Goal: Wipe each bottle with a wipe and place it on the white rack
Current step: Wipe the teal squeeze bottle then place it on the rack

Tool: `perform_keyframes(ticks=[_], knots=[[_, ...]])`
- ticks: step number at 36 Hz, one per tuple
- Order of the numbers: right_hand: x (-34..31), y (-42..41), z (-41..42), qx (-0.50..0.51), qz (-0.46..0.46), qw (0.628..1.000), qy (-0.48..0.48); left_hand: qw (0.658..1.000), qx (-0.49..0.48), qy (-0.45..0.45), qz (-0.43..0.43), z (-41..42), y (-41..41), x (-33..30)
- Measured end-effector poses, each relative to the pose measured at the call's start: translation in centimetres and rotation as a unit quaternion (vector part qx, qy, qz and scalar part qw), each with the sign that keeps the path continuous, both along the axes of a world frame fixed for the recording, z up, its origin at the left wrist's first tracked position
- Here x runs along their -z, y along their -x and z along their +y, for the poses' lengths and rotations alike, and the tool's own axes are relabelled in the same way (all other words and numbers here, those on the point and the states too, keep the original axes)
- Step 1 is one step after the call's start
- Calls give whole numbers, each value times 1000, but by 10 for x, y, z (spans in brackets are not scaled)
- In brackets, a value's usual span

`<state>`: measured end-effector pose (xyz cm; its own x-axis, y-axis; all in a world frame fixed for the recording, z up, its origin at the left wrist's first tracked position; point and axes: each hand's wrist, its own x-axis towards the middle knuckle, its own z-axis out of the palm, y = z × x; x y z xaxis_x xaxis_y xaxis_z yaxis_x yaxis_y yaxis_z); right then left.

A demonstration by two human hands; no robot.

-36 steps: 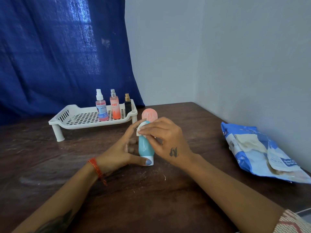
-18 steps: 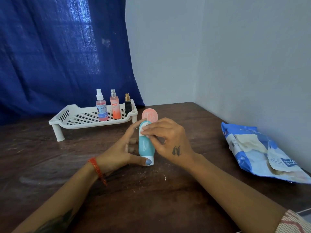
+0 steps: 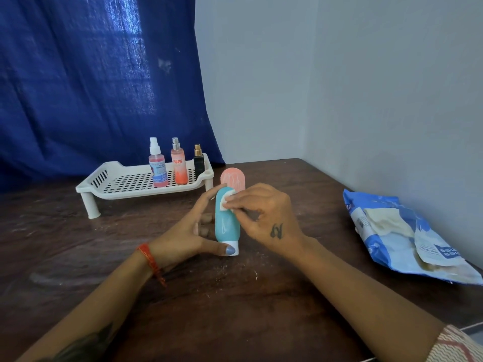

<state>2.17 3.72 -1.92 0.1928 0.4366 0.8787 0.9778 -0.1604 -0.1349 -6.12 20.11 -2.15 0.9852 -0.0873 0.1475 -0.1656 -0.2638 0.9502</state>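
Right now my left hand point(image 3: 188, 237) holds the teal bottle point(image 3: 226, 222) upright on the dark wooden surface point(image 3: 235, 309), cap down: my thumb rests against the white cap point(image 3: 232, 248) near the base, and my fingers reach up behind the bottle's left side. So the left grip is wrapped around the bottle. My right hand point(image 3: 264, 214) comes in from the right, its fingertips pinching a small white wipe point(image 3: 226, 201) and pressing it against the upper part of the teal bottle. That right grip is narrow, closed on the wipe. A red thread bracelet point(image 3: 149, 258) sits on my left wrist.

Off to my right, near the wall, a blue and white wipe packet point(image 3: 407, 239) lies flat on the surface, well apart from my hands.

Just behind the teal bottle stands a pink bottle point(image 3: 233, 179), partly hidden by it.

Farther back and to the left is the white rack point(image 3: 125, 182), standing on short legs. 3 bottles stand upright in a row along its right end: a pink spray bottle point(image 3: 157, 169) with a white nozzle, an orange spray bottle point(image 3: 179, 168), and a small dark bottle point(image 3: 198, 162) with a gold top.

Behind the rack hangs a blue curtain point(image 3: 91, 82), with a pale wall point(image 3: 339, 87) to its right
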Motion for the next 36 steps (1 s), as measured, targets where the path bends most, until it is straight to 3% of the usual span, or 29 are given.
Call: perform_keyframes(ticks=[9,17,29,36], knots=[[-4,4,-1,-63,25,997,37,1000,1,-3,-2,-2,0,-2],[0,0,-2,4,22,1000,3,1000,-2,4,13,0,-1,-1],[-3,4,-1,-57,28,997,34,1000,6,5,8,-1,0,-1],[-1,1,-3,-11,42,999,15,1000,11,12,12,1,-1,0]])
